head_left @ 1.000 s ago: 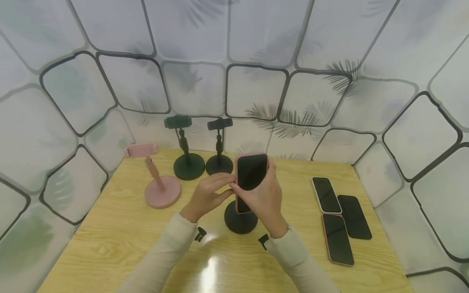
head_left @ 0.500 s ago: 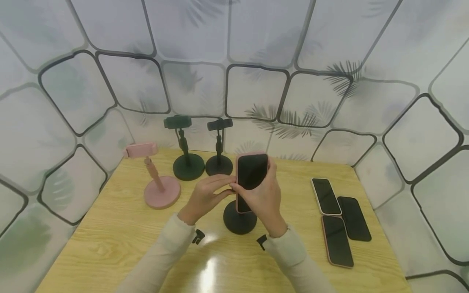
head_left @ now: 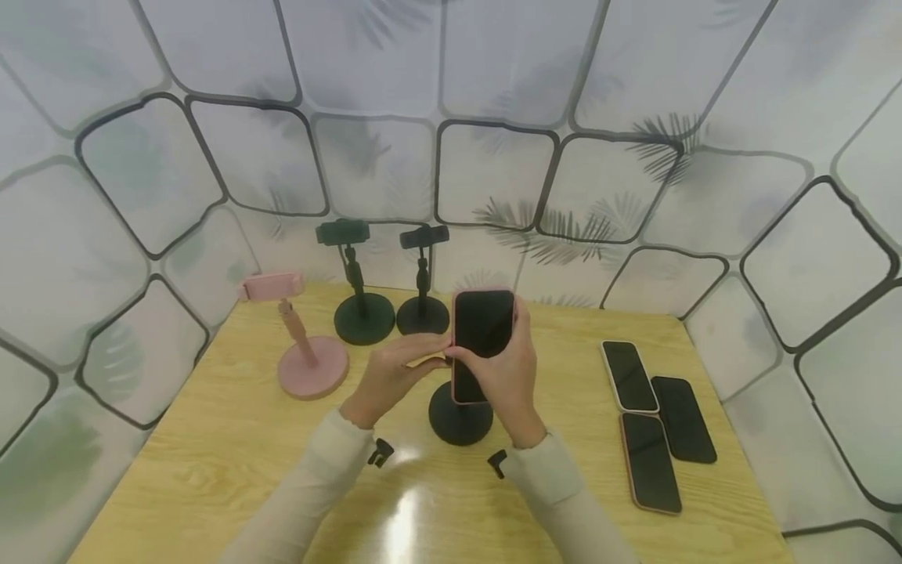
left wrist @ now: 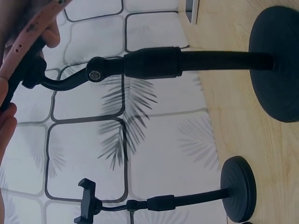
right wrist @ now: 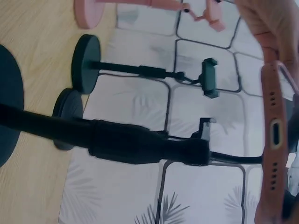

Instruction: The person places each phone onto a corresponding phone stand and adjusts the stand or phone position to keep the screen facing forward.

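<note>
A phone in a pink case (head_left: 482,321) stands upright, screen toward me, at the top of a black phone stand (head_left: 460,427). My right hand (head_left: 510,368) grips the phone from the right, its thumb across the screen. At the phone's left edge, my left hand (head_left: 395,372) pinches the stand's clamp between thumb and fingers; the phone partly hides the clamp. Edge-on in the right wrist view, the phone (right wrist: 273,154) shows its charging port. The left wrist view shows the stand's jointed neck (left wrist: 96,70) running to the back of the phone.
Behind on the left stand a pink phone stand (head_left: 312,368), a green one (head_left: 363,319) and another black one (head_left: 423,315). Three phones lie on the right: a white-edged one (head_left: 629,376), a black one (head_left: 683,419) and a pink-edged one (head_left: 651,462). A patterned curtain (head_left: 493,172) surrounds the table.
The phone has straightened and shifted slightly upward in view, with its lower edge more level. Both hands stay at its sides, and the right thumb lies a little higher on the screen.
</note>
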A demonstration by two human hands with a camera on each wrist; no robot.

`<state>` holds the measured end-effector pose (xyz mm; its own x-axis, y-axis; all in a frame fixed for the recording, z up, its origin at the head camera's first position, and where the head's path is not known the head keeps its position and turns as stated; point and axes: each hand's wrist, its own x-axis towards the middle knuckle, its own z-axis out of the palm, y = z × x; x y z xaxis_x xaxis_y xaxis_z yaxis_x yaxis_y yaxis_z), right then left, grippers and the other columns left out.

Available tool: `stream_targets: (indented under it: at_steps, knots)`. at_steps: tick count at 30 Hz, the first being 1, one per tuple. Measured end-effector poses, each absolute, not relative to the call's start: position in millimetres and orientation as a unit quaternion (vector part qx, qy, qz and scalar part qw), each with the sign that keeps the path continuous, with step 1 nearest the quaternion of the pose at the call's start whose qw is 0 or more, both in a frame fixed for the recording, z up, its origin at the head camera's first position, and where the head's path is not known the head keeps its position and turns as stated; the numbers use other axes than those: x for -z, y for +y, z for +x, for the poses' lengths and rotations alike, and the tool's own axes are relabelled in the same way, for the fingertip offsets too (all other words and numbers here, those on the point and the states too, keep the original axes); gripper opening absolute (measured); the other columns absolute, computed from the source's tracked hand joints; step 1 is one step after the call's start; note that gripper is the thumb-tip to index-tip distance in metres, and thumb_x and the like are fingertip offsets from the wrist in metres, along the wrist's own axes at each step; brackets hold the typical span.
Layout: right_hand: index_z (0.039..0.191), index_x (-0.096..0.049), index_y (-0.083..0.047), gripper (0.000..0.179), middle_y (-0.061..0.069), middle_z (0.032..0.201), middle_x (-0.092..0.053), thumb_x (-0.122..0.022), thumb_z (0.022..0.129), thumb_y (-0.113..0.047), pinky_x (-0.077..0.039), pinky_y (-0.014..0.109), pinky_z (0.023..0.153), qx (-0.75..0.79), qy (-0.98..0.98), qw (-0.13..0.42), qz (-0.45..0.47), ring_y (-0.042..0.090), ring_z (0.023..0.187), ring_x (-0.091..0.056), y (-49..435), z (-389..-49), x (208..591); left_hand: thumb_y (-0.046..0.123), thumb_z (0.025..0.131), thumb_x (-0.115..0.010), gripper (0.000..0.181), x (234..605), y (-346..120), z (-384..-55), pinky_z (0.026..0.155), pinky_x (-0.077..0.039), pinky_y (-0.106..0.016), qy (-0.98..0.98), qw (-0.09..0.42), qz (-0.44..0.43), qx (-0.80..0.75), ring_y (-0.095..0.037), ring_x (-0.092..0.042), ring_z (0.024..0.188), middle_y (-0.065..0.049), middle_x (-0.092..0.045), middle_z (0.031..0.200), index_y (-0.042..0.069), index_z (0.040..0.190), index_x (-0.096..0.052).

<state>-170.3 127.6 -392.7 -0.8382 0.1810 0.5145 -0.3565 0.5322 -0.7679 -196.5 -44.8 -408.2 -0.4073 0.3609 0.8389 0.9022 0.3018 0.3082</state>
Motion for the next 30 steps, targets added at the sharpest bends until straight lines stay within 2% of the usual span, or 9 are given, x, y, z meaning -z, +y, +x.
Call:
stream_targets:
  at_steps: [8, 14, 19, 21, 25, 30]
  knots:
    - [0.144, -0.031, -0.009, 0.108, 0.013, 0.122, -0.057, -0.089, 0.057, -0.035, -0.053, 0.045, 0.084, -0.471, -0.819, 0.325, 0.047, 0.027, 0.101, -0.059, 122.8, -187.0, 397.6, -0.010, 0.065, -0.077, 0.042, 413.0, -39.8, -206.8, 0.080, -0.057, -0.029, -0.726, 0.286, -0.394, 0.485, -0.028, -0.069, 0.093, -0.020, -0.070, 0.103, -0.005, 0.105, -0.068]
    - [0.146, -0.028, -0.009, 0.109, 0.014, 0.137, -0.048, -0.087, 0.060, -0.039, -0.048, 0.048, 0.096, -0.445, -0.832, 0.328, 0.047, 0.028, 0.119, -0.052, 119.8, -190.3, 396.4, -0.014, 0.074, -0.069, 0.044, 431.6, -32.3, -206.0, 0.084, -0.056, -0.037, -0.701, 0.230, -0.337, 0.585, -0.025, -0.067, 0.099, -0.023, -0.064, 0.115, -0.008, 0.117, -0.060]
    - [0.148, -0.025, -0.008, 0.110, 0.017, 0.141, -0.044, -0.086, 0.062, -0.041, -0.049, 0.049, 0.095, -0.422, -0.845, 0.325, 0.044, 0.031, 0.122, -0.051, 121.8, -190.3, 396.8, -0.008, 0.086, -0.059, 0.051, 455.9, -18.2, -204.6, 0.097, -0.050, -0.042, -0.731, 0.161, -0.275, 0.604, -0.033, -0.058, 0.114, -0.021, -0.055, 0.129, -0.002, 0.134, -0.044]
    - [0.148, -0.025, -0.008, 0.110, 0.018, 0.143, -0.042, -0.086, 0.063, -0.041, -0.050, 0.051, 0.093, -0.408, -0.852, 0.325, 0.043, 0.033, 0.122, -0.051, 123.8, -190.1, 397.8, -0.004, 0.088, -0.059, 0.052, 465.4, -12.0, -203.9, 0.101, -0.048, -0.044, -0.745, 0.108, -0.257, 0.606, -0.035, -0.053, 0.120, -0.021, -0.053, 0.132, 0.000, 0.137, -0.041]
    - [0.149, -0.023, -0.008, 0.108, 0.019, 0.145, -0.040, -0.084, 0.065, -0.040, -0.050, 0.052, 0.091, -0.396, -0.859, 0.320, 0.048, 0.035, 0.122, -0.051, 128.5, -190.1, 400.4, 0.005, 0.092, -0.057, 0.045, 482.6, -0.8, -204.4, 0.103, -0.044, -0.048, -0.777, 0.022, -0.244, 0.580, -0.035, -0.050, 0.124, -0.020, -0.053, 0.131, 0.000, 0.134, -0.044]
    - [0.150, -0.022, -0.011, 0.101, 0.014, 0.146, -0.041, -0.082, 0.071, -0.034, -0.047, 0.049, 0.098, -0.423, -0.848, 0.305, 0.090, 0.030, 0.126, -0.049, 134.7, -190.9, 403.1, 0.009, 0.095, -0.051, 0.042, 492.1, 6.4, -205.9, 0.104, -0.044, -0.046, -0.806, 0.011, -0.257, 0.534, -0.032, -0.051, 0.125, -0.019, -0.053, 0.133, -0.001, 0.136, -0.043]
